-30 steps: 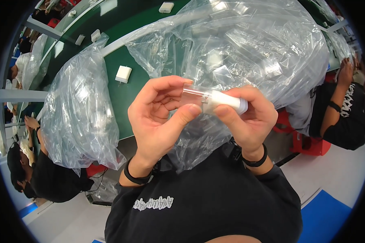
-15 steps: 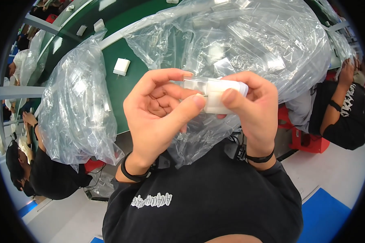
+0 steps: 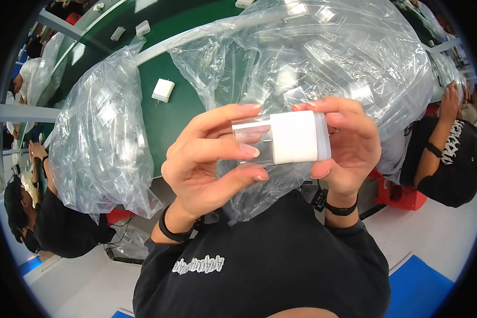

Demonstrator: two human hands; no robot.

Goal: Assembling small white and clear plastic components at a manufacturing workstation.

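Observation:
Between my hands is a white charger plug lying sideways, with a clear plastic cover over its prong end. My left hand grips the cover between thumb and fingers. At the other end, where a translucent rim shows, my right hand has its thumb below and its fingers above. A second white plug, prongs showing, lies on the green table beyond my left hand.
Large clear plastic bags with white pieces inside stand close on both sides, a right bag and a left bag. Small white pieces lie past a pale rail. Co-workers sit left and right; a red stool is at right.
The plug has turned so a broad white face shows. My right thumb has shifted from its face to its lower edge, and my left fingers now lie along the clear cover.

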